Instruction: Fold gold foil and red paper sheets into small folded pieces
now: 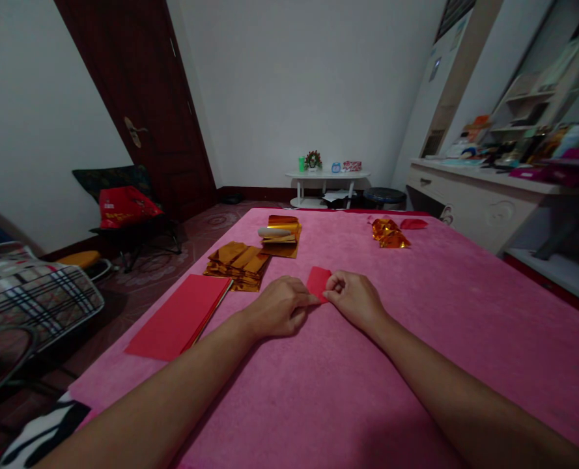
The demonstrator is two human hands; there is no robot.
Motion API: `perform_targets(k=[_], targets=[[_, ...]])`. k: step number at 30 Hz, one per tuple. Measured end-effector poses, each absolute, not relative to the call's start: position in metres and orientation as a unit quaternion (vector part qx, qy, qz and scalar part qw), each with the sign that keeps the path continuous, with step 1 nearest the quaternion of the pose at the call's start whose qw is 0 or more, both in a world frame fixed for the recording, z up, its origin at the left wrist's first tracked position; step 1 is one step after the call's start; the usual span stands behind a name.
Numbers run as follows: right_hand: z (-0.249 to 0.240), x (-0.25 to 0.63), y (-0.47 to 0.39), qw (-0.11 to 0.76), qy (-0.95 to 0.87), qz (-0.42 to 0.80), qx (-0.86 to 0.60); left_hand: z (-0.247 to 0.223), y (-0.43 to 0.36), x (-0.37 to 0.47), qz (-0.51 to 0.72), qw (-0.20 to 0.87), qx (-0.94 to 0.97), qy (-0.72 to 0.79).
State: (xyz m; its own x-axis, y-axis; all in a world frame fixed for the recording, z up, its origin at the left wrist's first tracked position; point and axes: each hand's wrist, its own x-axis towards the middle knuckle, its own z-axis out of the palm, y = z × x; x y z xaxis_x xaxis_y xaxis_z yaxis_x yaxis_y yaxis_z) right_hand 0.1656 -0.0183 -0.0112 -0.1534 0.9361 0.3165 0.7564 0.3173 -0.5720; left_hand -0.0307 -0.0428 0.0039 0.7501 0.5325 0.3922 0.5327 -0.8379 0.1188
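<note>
A small folded piece of red paper lies on the pink cloth between my hands. My left hand is closed, its index finger stretched against the paper's lower edge and the other fingers curled. At the paper's right side, my right hand pinches the edge between thumb and fingers. Left of my left hand is a stack of larger red paper sheets. Behind that stack lies a pile of gold foil sheets, with folded gold foil beyond it.
Pink cloth covers the table. Crumpled gold foil and a red piece lie at the far right. A chair with a red bag stands left, a white side table at the wall, and a cluttered counter right.
</note>
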Motion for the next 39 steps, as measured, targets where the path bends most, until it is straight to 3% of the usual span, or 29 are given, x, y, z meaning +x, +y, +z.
perform_targets(k=[17,27,39], targets=[[-0.006,0.160,-0.018,0.243,-0.764,0.095,-0.590,0.013,-0.052,-0.022,-0.126,0.081,-0.939,-0.311],[0.016,0.147,-0.048,0.056,-0.844,-0.053,-0.531,0.004,-0.047,-0.025,-0.214,-0.006,-0.922,-0.323],[0.001,0.165,-0.032,0.194,-0.827,0.075,-0.522,-0.010,-0.020,-0.039,-0.333,-0.182,-0.869,-0.319]])
